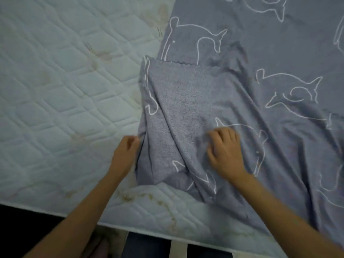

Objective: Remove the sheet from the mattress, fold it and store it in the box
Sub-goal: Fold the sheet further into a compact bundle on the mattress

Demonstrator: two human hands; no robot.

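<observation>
Covering the right part of the white quilted mattress [61,86], the grey-blue sheet printed with white animal outlines [279,58] is seen with one corner folded back, its plain paler underside (a rough rectangle with a wavy hem) turned up. The folded flap's left edge is pinched by the left hand [125,155], whose fingers are closed on the cloth. The right hand [226,150] is laid on the sheet, fingers curled and bunching the fabric. Bare mattress is exposed left and below.
</observation>
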